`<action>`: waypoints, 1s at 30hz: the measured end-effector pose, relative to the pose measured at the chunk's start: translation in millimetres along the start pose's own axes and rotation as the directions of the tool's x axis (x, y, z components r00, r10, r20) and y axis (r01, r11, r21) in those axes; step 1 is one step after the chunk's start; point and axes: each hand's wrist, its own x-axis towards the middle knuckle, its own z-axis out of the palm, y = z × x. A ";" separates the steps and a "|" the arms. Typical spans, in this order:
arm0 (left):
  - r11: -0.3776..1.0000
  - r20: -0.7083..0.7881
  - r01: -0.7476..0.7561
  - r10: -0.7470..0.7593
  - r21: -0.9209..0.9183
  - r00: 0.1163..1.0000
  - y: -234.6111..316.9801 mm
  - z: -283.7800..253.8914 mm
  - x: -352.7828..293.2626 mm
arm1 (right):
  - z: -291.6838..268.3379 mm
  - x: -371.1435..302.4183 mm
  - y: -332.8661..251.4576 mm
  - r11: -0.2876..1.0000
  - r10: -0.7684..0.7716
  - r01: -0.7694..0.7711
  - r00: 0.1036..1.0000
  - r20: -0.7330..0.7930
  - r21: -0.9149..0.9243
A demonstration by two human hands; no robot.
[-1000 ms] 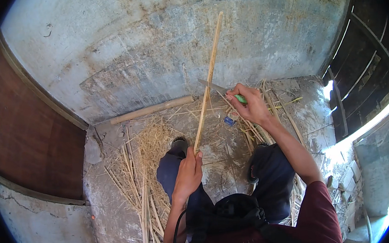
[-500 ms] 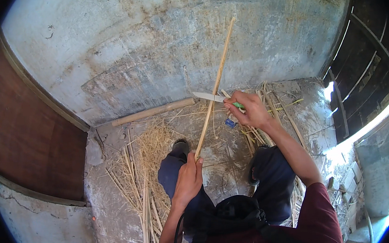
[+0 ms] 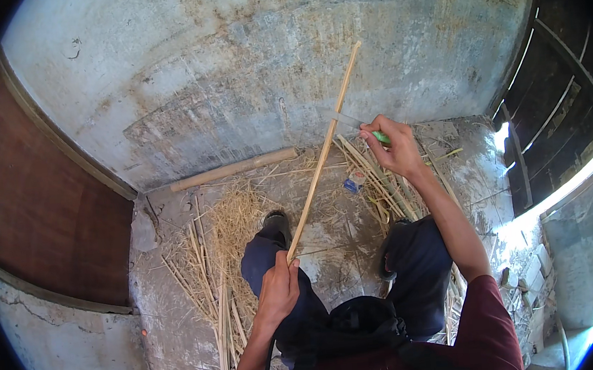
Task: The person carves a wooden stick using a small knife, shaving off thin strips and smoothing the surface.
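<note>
My left hand [image 3: 279,290] grips the near end of a long thin bamboo stick [image 3: 324,151] that points up and away toward the wall. My right hand [image 3: 395,147] holds a knife with a green handle [image 3: 380,137], and its grey blade [image 3: 344,118] lies across the upper part of the stick. Both arms are raised above my knees.
A thick bamboo pole [image 3: 233,169] lies along the foot of the grey concrete wall [image 3: 230,71]. Split strips and straw-like shavings [image 3: 222,227] cover the floor to my left, more strips [image 3: 381,184] to my right. A small blue and white packet [image 3: 353,182] lies ahead. A brown panel [image 3: 37,207] stands left.
My right hand has lifted the knife from near the floor up to the stick. The stick's far end has swung to the right.
</note>
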 end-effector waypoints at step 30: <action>0.964 0.003 0.182 -0.185 -0.195 0.983 -17.0 -2.7 5.9 | 20.8 -14.4 -14.5 0.963 0.223 -0.232 0.972 0.075 0.135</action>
